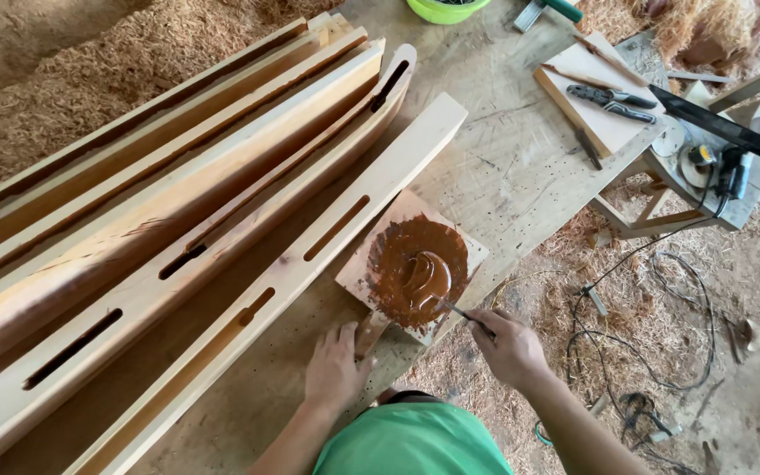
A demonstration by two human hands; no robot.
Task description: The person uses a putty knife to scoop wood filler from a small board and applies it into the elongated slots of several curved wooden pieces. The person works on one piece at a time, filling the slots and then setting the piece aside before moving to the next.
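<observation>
Here, working outward from the fingers:
Right hand (510, 347): our fingers are clenched on a thin spatula (461, 311), its tip in the brown paste (420, 274).
Left hand (336, 368): our fingers lie loose and flat on the workbench (494, 149), the thumb touching the handle of the small mixing board (369, 264).
Paste: on that board, just ahead of both hands.
Beyond: a slotted plank (310, 255) beside the board, more planks (178, 176) left, pliers (613, 99) far right.

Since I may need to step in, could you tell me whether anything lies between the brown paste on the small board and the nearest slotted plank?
Nothing visible does: the small board with brown paste lies right against the slotted plank.
</observation>
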